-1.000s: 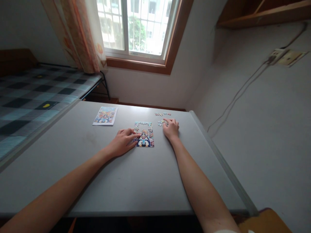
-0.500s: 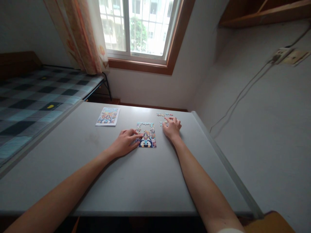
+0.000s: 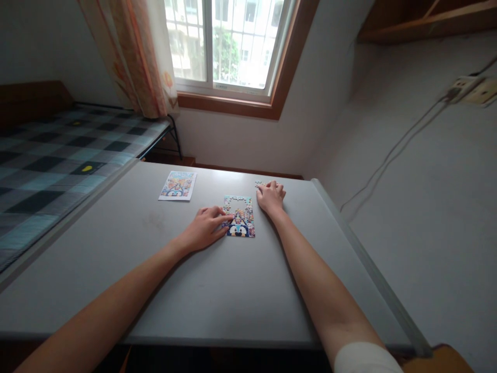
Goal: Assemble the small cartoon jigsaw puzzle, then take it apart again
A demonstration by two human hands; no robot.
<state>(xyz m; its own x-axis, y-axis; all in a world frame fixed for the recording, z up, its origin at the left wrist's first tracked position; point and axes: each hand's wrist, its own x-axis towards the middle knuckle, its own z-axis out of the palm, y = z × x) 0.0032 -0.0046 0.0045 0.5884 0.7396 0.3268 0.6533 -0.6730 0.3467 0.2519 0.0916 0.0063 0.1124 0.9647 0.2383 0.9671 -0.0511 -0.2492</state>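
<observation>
Tabletop (image 3: 217, 295) in grey, bearing a partly assembled jigsaw puzzle (image 3: 238, 229) near its middle, between the two hands. Principal hazard: the whole jigsaw puzzle could skew or split along its joins if the left hand (image 3: 206, 227), its fingers extended and slightly parted over the left border, were to drag sideways. Secondary hazard: the thin upper border, spanning an open centre, could buckle or detach if nudged, having little beside it for support. Minor hazard: the loose jigsaw pieces (image 3: 259, 183) could scatter or flip under a sweep of the right hand (image 3: 271, 198), whose bent fingers cover part of the group; whether they grip a piece cannot be told. Appearance: the jigsaw puzzle is an upright rectangle lying flat, its lower part filled with a dark-blue and white cartoon face beneath a densely multicoloured band; in the upper part, knobbed edges frame a gap showing bare grey. A printed picture sheet (image 3: 178, 185), lying apart beyond the left hand, bears a similar design in paler tones. The loose jigsaw pieces are small and mixed in colour, with individual motifs too small to tell
</observation>
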